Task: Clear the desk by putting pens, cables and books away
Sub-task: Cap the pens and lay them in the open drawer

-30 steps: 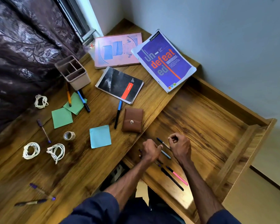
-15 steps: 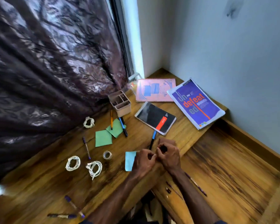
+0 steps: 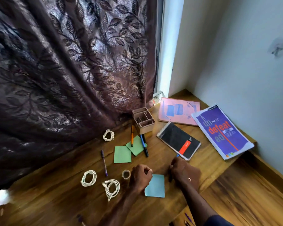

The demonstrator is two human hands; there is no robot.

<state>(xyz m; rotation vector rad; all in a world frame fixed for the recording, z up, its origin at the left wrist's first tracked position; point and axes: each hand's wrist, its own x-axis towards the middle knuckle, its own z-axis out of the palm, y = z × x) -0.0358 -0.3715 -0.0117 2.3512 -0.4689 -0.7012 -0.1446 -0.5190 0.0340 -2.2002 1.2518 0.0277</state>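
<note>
My right hand (image 3: 180, 169) is curled over a blue and black pen (image 3: 170, 178) beside the black notebook (image 3: 178, 141). My left hand (image 3: 140, 176) is a loose fist at the edge of a blue sticky note (image 3: 155, 185), with nothing visible in it. An orange pen (image 3: 132, 136) and a blue pen (image 3: 144, 145) lie by the pen holder (image 3: 143, 121); a purple pen (image 3: 104, 162) lies further left. Three white coiled cables (image 3: 108, 135) (image 3: 88, 178) (image 3: 112, 187) sit on the desk. A pink book (image 3: 179, 113) and a purple book (image 3: 222, 132) lie at the back right.
A dark patterned curtain (image 3: 64, 79) hangs along the desk's left side. Green sticky notes (image 3: 122, 154), a tape roll (image 3: 126, 174) and a brown wallet (image 3: 195, 176) lie on the desk. The lower wooden tray (image 3: 243, 193) at right holds pens (image 3: 189, 217).
Both hands have moved from the lower tray up onto the desk and apart; the left is by the blue note, the right over the blue pen. The view has tilted up.
</note>
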